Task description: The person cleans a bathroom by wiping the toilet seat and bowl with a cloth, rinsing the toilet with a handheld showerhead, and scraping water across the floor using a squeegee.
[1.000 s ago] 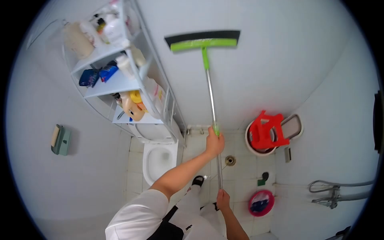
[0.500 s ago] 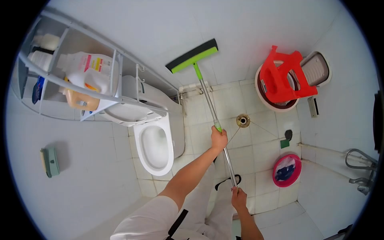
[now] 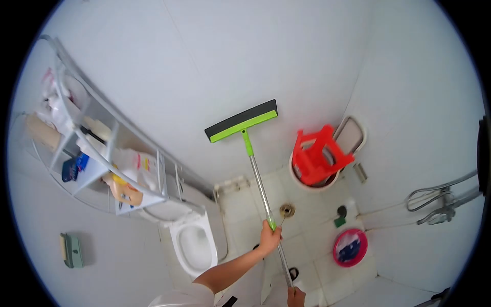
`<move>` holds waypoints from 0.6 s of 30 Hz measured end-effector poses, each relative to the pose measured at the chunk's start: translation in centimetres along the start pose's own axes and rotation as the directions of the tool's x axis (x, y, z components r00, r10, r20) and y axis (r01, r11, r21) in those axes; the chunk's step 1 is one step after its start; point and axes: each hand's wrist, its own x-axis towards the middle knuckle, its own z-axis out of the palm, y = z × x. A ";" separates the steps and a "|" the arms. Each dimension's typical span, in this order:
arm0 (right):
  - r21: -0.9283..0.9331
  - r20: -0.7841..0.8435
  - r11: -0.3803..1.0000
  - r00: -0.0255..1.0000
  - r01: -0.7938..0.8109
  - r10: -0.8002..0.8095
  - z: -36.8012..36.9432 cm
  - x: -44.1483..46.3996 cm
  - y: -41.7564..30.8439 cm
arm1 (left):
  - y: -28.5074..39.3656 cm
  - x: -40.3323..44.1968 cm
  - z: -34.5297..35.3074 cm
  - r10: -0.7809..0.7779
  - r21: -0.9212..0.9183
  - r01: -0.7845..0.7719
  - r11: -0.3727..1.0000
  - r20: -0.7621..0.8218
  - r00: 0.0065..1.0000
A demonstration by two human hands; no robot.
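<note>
A long-handled squeegee [image 3: 260,176] with a lime-green head and a dark blade leans up and away from me, its head against or close to the white wall; contact cannot be made out. Around the silver pole, just below its green joint, my left hand [image 3: 268,238] is closed. My right hand [image 3: 295,297] grips the pole's lower end at the bottom of the view, partly cut off by the frame edge.
To the left stand a white toilet [image 3: 194,248] and a rack [image 3: 110,153] full of bottles. A red stool [image 3: 319,156] sits over a basin at right, above a pink basin [image 3: 351,248] with cloth. A floor drain [image 3: 287,210] and shower fittings [image 3: 444,202] also show.
My view has tilted upward, so the room sits lower in the frame and more wall shows. The squeegee head has gone higher up the wall, both hands still on the pole.
</note>
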 end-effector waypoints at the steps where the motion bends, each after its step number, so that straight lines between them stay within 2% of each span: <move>1: -0.003 0.046 0.999 0.998 -0.040 0.040 -1.8 0.9 -0.7 | 4.0 -1.2 0.5 0.067 -0.048 -0.065 0.997 0.042 0.997; 3: -0.013 0.153 0.987 0.975 -0.159 0.159 -5.9 1.6 -3.2 | 12.1 -4.1 0.8 0.186 -0.094 -0.175 0.980 0.122 0.975; 5: 0.108 -0.001 0.990 0.996 -0.094 0.094 -9.2 3.1 -6.8 | 16.1 -4.2 1.4 0.295 -0.108 -0.280 0.954 0.157 0.943; 6: 0.157 -0.022 0.982 0.994 -0.103 0.108 -10.1 3.3 -6.8 | 17.4 -4.4 1.7 0.342 -0.115 -0.325 0.939 0.205 0.917; 8: 0.028 -0.046 0.986 0.985 -0.165 0.167 -13.1 2.8 -9.0 | 19.2 -5.9 1.5 0.316 -0.217 -0.258 0.942 0.301 0.900; 9: 0.164 -0.031 0.955 0.966 -0.247 0.255 -14.0 1.7 -8.2 | 19.8 -6.9 1.8 0.295 -0.267 -0.208 0.941 0.349 0.889; 10: 0.130 0.016 0.933 0.941 -0.336 0.337 -15.5 0.1 -7.4 | 19.8 -8.0 2.2 0.118 -0.224 -0.018 0.974 0.444 0.888; 11: -0.035 0.019 0.935 0.935 -0.353 0.354 -18.2 -1.6 -8.0 | 19.0 -9.1 2.4 -0.060 -0.152 0.159 0.976 0.514 0.856; 12: -0.036 0.070 0.889 0.887 -0.456 0.457 -20.5 -3.9 -7.4 | 18.3 -10.0 2.7 -0.240 -0.053 0.321 0.946 0.554 0.798; 13: 0.075 0.123 0.829 0.830 -0.554 0.544 -23.2 -6.4 -7.6 | 17.2 -10.5 3.4 -0.365 -0.030 0.508 0.861 0.660 0.657; 15: 0.210 0.211 0.725 0.755 -0.656 0.621 -28.6 -12.2 -10.5 | 13.7 -11.1 4.2 -0.549 0.105 0.812 0.574 0.785 0.287; 16: 0.371 0.178 0.695 0.782 -0.616 0.598 -31.0 -14.6 -12.8 | 12.3 -11.3 4.9 -0.553 0.147 0.833 0.533 0.806 0.211; 18: 0.352 0.090 0.729 0.796 -0.587 0.598 -35.7 -18.2 -19.9 | 9.4 -12.3 6.4 -0.564 0.249 0.866 0.435 0.825 0.046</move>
